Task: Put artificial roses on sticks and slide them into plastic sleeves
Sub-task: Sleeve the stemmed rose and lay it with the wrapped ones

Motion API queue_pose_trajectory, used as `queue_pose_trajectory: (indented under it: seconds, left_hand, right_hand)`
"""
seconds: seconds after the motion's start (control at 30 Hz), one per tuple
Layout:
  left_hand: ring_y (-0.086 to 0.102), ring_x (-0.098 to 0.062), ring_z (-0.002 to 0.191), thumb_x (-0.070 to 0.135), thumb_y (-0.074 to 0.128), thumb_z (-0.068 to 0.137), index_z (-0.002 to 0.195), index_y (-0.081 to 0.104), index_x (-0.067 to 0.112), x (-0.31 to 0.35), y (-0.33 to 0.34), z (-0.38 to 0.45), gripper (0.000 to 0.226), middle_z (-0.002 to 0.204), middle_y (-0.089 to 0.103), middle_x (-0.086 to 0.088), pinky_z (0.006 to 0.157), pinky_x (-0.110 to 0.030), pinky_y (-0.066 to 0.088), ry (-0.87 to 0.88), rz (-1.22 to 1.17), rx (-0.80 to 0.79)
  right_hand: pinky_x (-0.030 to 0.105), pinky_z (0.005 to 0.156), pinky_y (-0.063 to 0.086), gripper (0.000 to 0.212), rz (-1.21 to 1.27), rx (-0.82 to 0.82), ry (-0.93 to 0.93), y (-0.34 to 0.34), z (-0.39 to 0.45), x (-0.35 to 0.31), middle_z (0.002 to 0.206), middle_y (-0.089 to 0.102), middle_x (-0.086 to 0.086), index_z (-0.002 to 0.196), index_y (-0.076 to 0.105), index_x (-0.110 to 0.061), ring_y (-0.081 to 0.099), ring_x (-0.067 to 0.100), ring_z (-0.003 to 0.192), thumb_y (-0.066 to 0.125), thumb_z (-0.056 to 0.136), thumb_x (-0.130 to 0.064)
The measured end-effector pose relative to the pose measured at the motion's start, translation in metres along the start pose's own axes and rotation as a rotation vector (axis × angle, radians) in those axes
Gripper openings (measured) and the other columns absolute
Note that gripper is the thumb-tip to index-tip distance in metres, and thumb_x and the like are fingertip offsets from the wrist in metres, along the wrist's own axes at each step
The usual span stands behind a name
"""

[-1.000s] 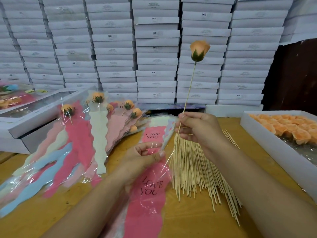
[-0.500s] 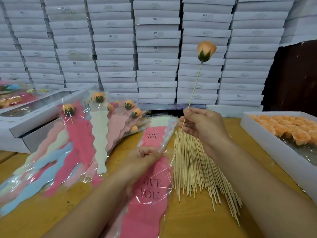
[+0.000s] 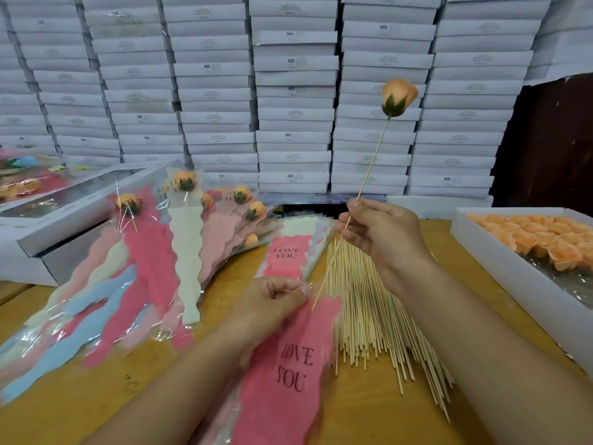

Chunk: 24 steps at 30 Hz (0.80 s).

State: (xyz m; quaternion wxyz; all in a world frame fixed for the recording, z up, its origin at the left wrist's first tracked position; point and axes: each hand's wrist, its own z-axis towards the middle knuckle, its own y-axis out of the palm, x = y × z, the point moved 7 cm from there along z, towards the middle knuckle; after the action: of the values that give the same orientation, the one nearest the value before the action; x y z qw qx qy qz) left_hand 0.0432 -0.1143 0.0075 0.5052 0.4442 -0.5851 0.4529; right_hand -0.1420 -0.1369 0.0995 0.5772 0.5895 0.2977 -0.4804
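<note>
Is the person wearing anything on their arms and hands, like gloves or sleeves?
No. The left hand and the right hand are bare, with no gloves. Both forearms are bare too, as far as the picture shows, so no sleeves reach into view. I see no watch, bracelet or ring. The fingernails look short and plain.

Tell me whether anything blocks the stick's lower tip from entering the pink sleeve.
Nothing visible does. The right hand holds the rose stick with its tip at the pink sleeve top, which the left hand pinches; whether the mouth is open is unclear.
</note>
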Motion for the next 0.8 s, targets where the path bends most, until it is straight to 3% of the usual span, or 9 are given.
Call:
queue_pose_trajectory:
  seconds: [0.17, 0.27, 0.33, 0.43, 0.57, 0.7, 0.8]
  left_hand:
    - [0.066, -0.031, 0.073, 0.026, 0.070, 0.093, 0.093, 0.079, 0.012, 0.002, -0.002, 0.001, 0.016, 0.095, 0.075, -0.024, 0.067, -0.036, 0.055, -0.005, -0.080, 0.036]
    - [0.063, -0.020, 0.055, 0.022, 0.070, 0.092, 0.093, 0.077, 0.005, 0.005, -0.006, 0.000, 0.019, 0.083, 0.073, -0.021, 0.049, -0.023, 0.050, 0.015, -0.153, 0.092]
    - [0.062, -0.019, 0.052, 0.023, 0.070, 0.093, 0.093, 0.077, 0.004, 0.006, -0.008, -0.001, 0.021, 0.080, 0.074, -0.020, 0.047, -0.022, 0.050, 0.017, -0.170, 0.127]
    - [0.062, -0.028, 0.067, 0.026, 0.071, 0.092, 0.090, 0.078, 0.009, 0.005, -0.010, 0.000, 0.018, 0.089, 0.074, -0.024, 0.065, -0.037, 0.052, 0.029, -0.170, 0.160]
    - [0.063, -0.032, 0.076, 0.029, 0.072, 0.090, 0.093, 0.079, 0.012, 0.006, -0.010, 0.001, 0.017, 0.095, 0.073, -0.028, 0.074, -0.043, 0.053, 0.064, -0.197, 0.157]
    - [0.068, -0.030, 0.074, 0.031, 0.075, 0.086, 0.094, 0.079, 0.013, 0.007, -0.009, 0.002, 0.020, 0.091, 0.075, -0.022, 0.072, -0.042, 0.057, 0.082, -0.210, 0.153]
    - [0.065, -0.036, 0.082, 0.031, 0.074, 0.089, 0.097, 0.077, 0.008, 0.006, -0.009, 0.002, 0.024, 0.098, 0.074, -0.022, 0.082, -0.050, 0.055, 0.065, -0.192, 0.143]
  right_hand:
    - [0.019, 0.054, 0.055, 0.012, -0.098, -0.077, 0.051, 0.006, -0.007, 0.016, 0.077, 0.072, 0.009, 0.102, 0.069, -0.003, 0.071, 0.014, 0.063, 0.067, 0.093, -0.009]
    - [0.022, 0.059, 0.055, 0.019, -0.188, -0.136, 0.095, 0.009, -0.012, 0.028, 0.079, 0.075, 0.006, 0.109, 0.069, -0.004, 0.071, 0.013, 0.068, 0.069, 0.091, -0.013]
    - [0.025, 0.066, 0.053, 0.016, -0.258, -0.170, 0.132, 0.011, -0.015, 0.037, 0.083, 0.077, 0.005, 0.105, 0.071, -0.006, 0.071, 0.012, 0.072, 0.070, 0.090, -0.011]
    - [0.023, 0.072, 0.057, 0.020, -0.290, -0.198, 0.170, 0.013, -0.021, 0.048, 0.096, 0.077, 0.008, 0.108, 0.072, -0.007, 0.071, 0.015, 0.088, 0.073, 0.088, -0.010]
    - [0.031, 0.092, 0.050, 0.025, -0.367, -0.173, 0.168, 0.009, -0.024, 0.057, 0.114, 0.072, 0.001, 0.108, 0.073, -0.015, 0.065, 0.015, 0.106, 0.078, 0.084, -0.019]
    - [0.026, 0.073, 0.058, 0.031, -0.286, -0.204, 0.202, 0.009, -0.026, 0.065, 0.102, 0.076, 0.009, 0.113, 0.071, -0.007, 0.074, 0.027, 0.091, 0.076, 0.085, -0.018]
    - [0.037, 0.084, 0.060, 0.025, -0.268, -0.129, 0.146, 0.002, -0.021, 0.066, 0.095, 0.077, 0.010, 0.110, 0.073, -0.006, 0.073, 0.032, 0.094, 0.075, 0.086, -0.014]
